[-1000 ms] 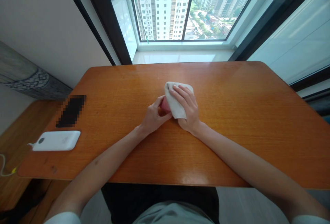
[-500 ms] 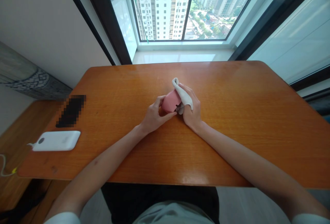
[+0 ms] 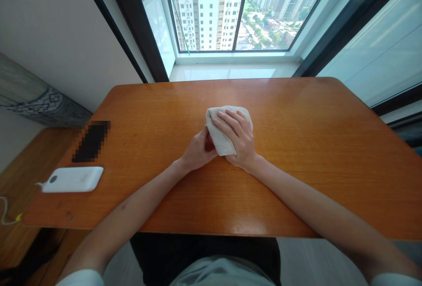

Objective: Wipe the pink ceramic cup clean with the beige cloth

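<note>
My left hand point(image 3: 198, 150) is curled around the left side of a small pink object point(image 3: 209, 142). Only a shaded strip of it shows between my thumb and fingers, and I cannot make out its kind. A white cloth point(image 3: 221, 140) lies over the top of this object and hides most of it. My right hand point(image 3: 240, 139) presses the cloth down from above, its fingers lying over the fabric and its thumb hidden below. Both hands meet over the middle of the table.
The brown wooden table point(image 3: 296, 158) has rounded corners. On its left side lie a white, rounded flat device point(image 3: 74, 179) with a cord and a dark blurred-out item point(image 3: 91, 142). Behind the far edge is a window point(image 3: 237, 13).
The cloth, bunched at the object's right side before, is now spread over its top. My right hand has turned palm down onto it. The pink object is now mostly covered.
</note>
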Motion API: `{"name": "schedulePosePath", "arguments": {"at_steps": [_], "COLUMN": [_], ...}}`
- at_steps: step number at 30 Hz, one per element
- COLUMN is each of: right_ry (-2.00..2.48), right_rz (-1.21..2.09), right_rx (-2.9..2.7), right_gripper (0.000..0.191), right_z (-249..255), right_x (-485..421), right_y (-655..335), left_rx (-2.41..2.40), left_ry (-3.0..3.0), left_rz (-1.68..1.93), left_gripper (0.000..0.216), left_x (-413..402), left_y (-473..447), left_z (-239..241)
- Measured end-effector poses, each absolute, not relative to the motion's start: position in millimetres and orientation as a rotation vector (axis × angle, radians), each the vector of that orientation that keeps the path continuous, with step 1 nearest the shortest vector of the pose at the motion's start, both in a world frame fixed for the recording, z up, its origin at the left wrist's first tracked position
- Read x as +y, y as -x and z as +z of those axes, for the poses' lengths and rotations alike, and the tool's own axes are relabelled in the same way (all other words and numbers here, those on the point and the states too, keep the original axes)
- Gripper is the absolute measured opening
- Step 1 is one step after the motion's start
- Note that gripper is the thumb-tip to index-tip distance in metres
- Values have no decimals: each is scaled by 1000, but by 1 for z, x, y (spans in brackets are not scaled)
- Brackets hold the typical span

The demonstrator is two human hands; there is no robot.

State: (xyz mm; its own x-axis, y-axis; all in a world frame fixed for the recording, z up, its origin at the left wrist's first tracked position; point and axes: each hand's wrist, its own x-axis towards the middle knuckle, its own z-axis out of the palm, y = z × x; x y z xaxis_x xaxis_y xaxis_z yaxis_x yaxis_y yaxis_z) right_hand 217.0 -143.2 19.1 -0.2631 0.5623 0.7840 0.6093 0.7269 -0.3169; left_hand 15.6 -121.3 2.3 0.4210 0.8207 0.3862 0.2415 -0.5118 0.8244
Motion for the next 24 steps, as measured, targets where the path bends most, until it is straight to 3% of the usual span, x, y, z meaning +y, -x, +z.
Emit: {"name": "schedulePosePath", "arguments": {"at_steps": [8, 16, 24], "right_ry": [1031, 808, 1050], "right_rz": [295, 4, 462], "right_rx": [-1529, -1897, -1432], "right_gripper": [54, 59, 48], "right_z": [11, 23, 7], "right_x": [-129, -147, -122], "right_y": [-219, -216, -219], "left_rx": [959, 954, 981], "left_ry": [-2019, -2010, -2039], "left_rz": [1047, 1023, 1046], "left_gripper": [58, 49, 60], "left_x": [-126, -124, -127], "left_y": [-17, -15, -19], "left_z": [18, 10, 15]}}
